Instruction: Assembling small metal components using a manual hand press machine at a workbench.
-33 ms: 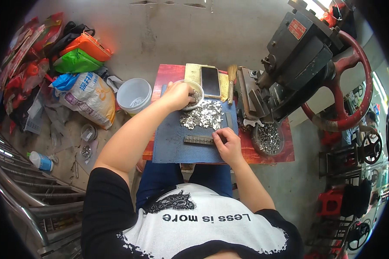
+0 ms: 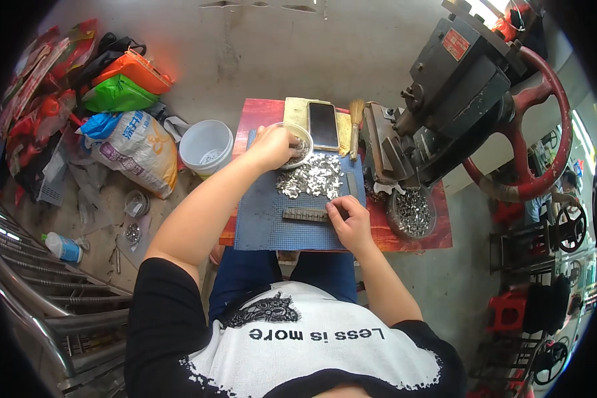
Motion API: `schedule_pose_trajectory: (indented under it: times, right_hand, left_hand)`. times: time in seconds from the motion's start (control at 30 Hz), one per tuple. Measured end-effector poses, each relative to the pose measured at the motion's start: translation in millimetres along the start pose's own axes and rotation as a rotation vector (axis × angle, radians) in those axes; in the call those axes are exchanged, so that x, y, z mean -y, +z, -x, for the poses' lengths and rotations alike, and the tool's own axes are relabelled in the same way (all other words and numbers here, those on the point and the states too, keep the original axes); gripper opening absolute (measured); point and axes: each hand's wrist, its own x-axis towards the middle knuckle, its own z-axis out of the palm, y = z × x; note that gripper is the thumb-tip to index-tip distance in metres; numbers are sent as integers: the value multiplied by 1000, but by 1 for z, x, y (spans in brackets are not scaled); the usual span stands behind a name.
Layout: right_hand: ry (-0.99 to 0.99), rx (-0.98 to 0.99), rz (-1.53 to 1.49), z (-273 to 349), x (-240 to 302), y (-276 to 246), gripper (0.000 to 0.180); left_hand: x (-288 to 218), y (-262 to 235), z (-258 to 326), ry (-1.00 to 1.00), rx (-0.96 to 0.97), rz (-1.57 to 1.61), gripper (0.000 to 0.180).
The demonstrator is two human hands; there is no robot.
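My left hand (image 2: pixel 274 147) reaches over a round pale tub (image 2: pixel 310 156) of small metal parts, its fingers curled down inside. What the fingertips hold is hidden. My right hand (image 2: pixel 350 222) is closed, thumb and fingers at the right end of a dark, notched metal bar (image 2: pixel 302 214) lying on the blue ribbed mat (image 2: pixel 259 222). Between the tub and the bar, a loose heap of shiny small metal pieces (image 2: pixel 312 178) spreads over the mat. A flat grey metal strip (image 2: pixel 352 186) lies just beyond my right hand.
A phone (image 2: pixel 323 125) rests on a yellow cloth beside a brush (image 2: pixel 355 126). A hand press (image 2: pixel 458 86) with a red wheel (image 2: pixel 557 132) stands at the right, a bowl of metal parts (image 2: pixel 412 213) below it. Left of the table is a white bucket (image 2: pixel 206 142).
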Motion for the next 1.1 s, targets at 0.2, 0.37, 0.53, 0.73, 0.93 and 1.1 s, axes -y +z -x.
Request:
schedule_pose_trajectory:
  times: [0.2,0.37,0.53,0.73,0.93,1.1]
  right_hand:
    - [-18,-39,-11,-42,22,1,14]
    - [-196,-10,175,-108,23,18,17]
    - [-86,297,422,-150,-3,35,33]
    - [-55,370,138,-155,19,39,29]
    - [-29,441,107,-162,3,53,25]
    - [-40,456,107,-161,1,44,24]
  left_hand:
    - [1,7,10,-11,-167,-6,22]
    - [10,12,13,99,-295,150,17]
    - [10,10,7,208,-298,189,16]
    - [16,-1,17,181,-323,169,17]
    - [13,-7,24,123,-282,206,17]
    - [10,-9,21,48,-189,354,19]
